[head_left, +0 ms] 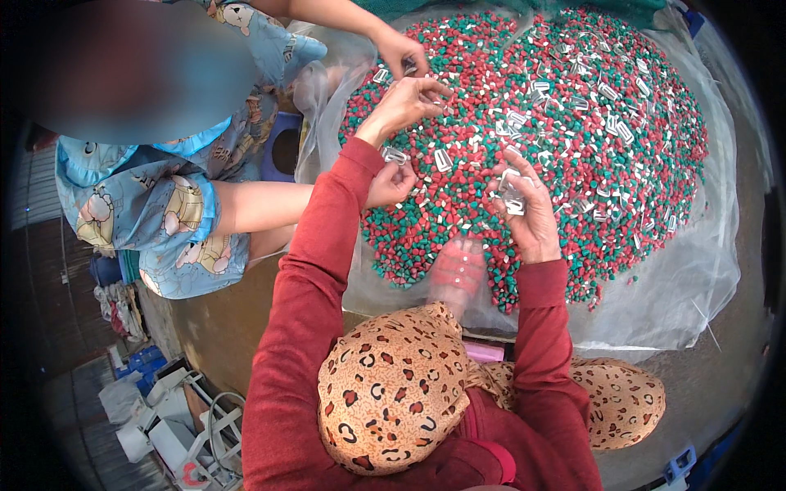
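Head view: right hand (532, 214) clamped on a couple of clear, white-edged pieces (512, 193), over a heap of small red, green and white bits (471, 131). Left hand (404, 106), up and left of it, fingers bent – cannot tell whether they pinch anything. Loose clear clip (443, 160) on the heap between them. Co-worker's upper hand (399, 51) just above the left hand – lower hand (390, 186) just below.

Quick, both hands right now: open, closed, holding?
Left hand: fingers bent over the pile; whether it holds anything cannot be told.
Right hand: partly curled, holding clear-and-white pieces.
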`<control>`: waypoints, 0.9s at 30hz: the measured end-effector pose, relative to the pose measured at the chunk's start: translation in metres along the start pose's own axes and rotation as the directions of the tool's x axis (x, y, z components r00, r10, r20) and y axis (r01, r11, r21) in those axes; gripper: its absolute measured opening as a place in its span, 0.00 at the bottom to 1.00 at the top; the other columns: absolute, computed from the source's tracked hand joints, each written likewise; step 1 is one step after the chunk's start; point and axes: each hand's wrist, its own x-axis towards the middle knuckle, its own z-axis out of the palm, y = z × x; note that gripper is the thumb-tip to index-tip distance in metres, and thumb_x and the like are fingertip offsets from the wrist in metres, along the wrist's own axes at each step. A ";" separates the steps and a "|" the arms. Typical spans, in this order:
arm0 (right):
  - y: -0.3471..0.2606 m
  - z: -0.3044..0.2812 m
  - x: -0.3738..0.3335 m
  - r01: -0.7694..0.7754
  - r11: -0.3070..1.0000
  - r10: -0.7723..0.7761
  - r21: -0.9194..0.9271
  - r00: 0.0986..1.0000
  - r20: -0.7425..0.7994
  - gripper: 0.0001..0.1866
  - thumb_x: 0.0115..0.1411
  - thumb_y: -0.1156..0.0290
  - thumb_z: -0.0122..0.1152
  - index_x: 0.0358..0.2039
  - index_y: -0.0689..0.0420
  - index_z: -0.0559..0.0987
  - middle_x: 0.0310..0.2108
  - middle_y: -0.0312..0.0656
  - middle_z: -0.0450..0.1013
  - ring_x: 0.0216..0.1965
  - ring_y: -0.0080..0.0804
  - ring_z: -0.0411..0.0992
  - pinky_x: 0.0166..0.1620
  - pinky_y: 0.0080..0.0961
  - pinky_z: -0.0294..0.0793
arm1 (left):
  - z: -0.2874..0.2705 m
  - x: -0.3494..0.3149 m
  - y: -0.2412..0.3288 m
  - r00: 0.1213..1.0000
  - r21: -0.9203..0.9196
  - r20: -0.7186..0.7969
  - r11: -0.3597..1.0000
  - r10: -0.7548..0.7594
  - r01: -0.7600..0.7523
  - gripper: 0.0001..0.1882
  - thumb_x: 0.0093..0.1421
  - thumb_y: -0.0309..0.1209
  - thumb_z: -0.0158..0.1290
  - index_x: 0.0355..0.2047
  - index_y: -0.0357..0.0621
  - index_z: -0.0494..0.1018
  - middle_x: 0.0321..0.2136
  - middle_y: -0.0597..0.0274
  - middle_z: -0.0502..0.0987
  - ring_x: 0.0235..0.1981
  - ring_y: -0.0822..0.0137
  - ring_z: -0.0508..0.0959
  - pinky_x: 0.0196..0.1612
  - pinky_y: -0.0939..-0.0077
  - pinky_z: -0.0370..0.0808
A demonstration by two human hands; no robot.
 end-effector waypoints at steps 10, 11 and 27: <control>0.004 -0.009 0.002 -0.144 0.971 0.136 0.189 0.989 0.055 0.33 0.64 0.46 0.34 0.56 0.62 0.62 0.44 0.53 0.69 0.41 0.46 0.72 0.37 0.40 0.78 | 0.024 -0.025 0.054 0.987 -0.062 0.061 0.988 0.149 -0.145 0.15 0.56 0.30 0.52 0.45 0.39 0.73 0.30 0.58 0.79 0.31 0.75 0.78 0.34 0.80 0.74; 0.007 -0.006 0.003 -0.163 0.967 0.158 0.198 0.987 0.042 0.33 0.64 0.46 0.33 0.57 0.62 0.60 0.46 0.54 0.68 0.44 0.49 0.71 0.40 0.44 0.77 | 0.032 -0.032 0.068 0.981 -0.056 0.034 0.980 0.193 -0.191 0.15 0.56 0.30 0.53 0.44 0.41 0.73 0.29 0.59 0.80 0.31 0.74 0.78 0.34 0.79 0.74; -0.046 -0.051 -0.007 0.129 0.970 -0.143 0.204 0.988 0.051 0.31 0.56 0.82 0.47 0.60 0.55 0.57 0.45 0.49 0.66 0.40 0.39 0.71 0.21 0.15 0.68 | 0.145 -0.183 -0.039 0.819 0.185 -0.556 0.982 0.140 -0.042 0.15 0.53 0.23 0.49 0.42 0.37 0.68 0.36 0.51 0.70 0.39 0.52 0.71 0.46 0.61 0.66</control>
